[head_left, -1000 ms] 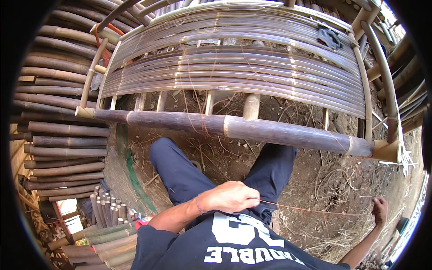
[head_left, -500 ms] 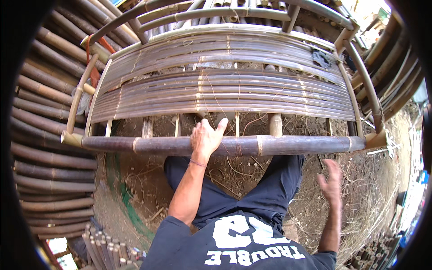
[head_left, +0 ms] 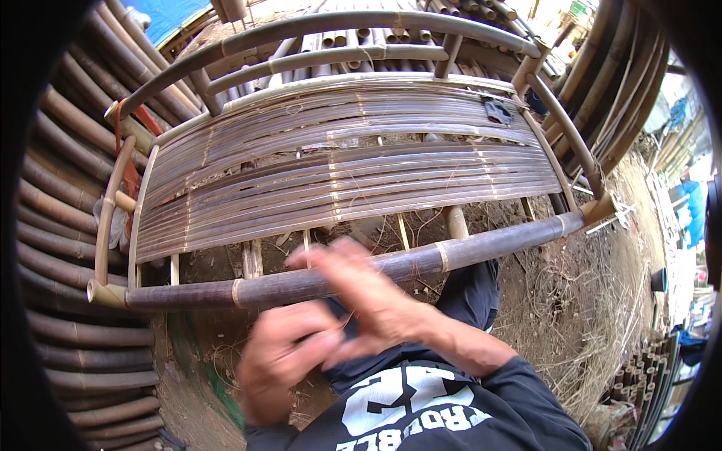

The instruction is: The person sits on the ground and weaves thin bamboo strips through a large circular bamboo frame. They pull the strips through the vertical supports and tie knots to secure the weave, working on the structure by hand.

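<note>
Just in front of me is a bamboo bench [head_left: 353,165] with a slatted seat, armrests and a rounded backrest. My left hand [head_left: 289,353] is on my side of the bench's thick dark front pole [head_left: 301,284], with curled fingers; what they hold, if anything, cannot be made out. Close against it, my right hand [head_left: 368,301] reaches across to the left, its fingers stretched out and smeared by motion over the pole. Whether that hand touches the pole is unclear. Fine thread-like strands [head_left: 451,179] lie across the slats.
Bamboo poles [head_left: 83,263] are stacked along the left, with more poles [head_left: 602,83] at the upper right. A dark cloth [head_left: 498,111] lies on the seat's far right. Straw and scraps cover the dirt floor [head_left: 556,301]. Cut bamboo pieces [head_left: 639,383] stand at the lower right.
My left hand has come off the front pole, back toward me. My right hand has swung in from the right to meet it. The view has turned, so the bench appears tilted.
</note>
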Demonstrator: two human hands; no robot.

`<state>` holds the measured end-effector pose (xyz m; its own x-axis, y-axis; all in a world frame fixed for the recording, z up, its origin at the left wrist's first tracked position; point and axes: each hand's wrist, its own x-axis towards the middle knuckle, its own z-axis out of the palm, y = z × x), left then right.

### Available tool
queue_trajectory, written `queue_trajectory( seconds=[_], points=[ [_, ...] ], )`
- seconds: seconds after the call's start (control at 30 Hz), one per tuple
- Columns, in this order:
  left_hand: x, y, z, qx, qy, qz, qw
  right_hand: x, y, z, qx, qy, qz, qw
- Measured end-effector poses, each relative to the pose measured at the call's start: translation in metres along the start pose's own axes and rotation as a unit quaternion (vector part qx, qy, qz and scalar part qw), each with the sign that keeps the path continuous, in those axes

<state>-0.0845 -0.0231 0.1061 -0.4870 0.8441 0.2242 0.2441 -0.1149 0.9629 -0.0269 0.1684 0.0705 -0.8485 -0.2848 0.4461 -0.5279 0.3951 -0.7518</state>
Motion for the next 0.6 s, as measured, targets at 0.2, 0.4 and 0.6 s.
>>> queue_trajectory(
  seconds=[0.2, 0.4, 0.6],
  points=[
    [-0.144, 0.077, -0.163, -0.452, 0.306, 0.193, 0.815, -0.024, -0.01, 0.079, 0.334, -0.223, 0.103, 0.91],
    [-0.407, -0.005, -0.336, -0.258, 0.594, 0.047, 0.761, -0.12, -0.011, -0.048, 0.138, -0.117, 0.317, 0.931],
    [-0.325, -0.127, -0.209, -0.006, 0.576, -0.361, 0.733, -0.144, -0.041, -0.096, 0.075, -0.017, 0.461, 0.884]
  ],
)
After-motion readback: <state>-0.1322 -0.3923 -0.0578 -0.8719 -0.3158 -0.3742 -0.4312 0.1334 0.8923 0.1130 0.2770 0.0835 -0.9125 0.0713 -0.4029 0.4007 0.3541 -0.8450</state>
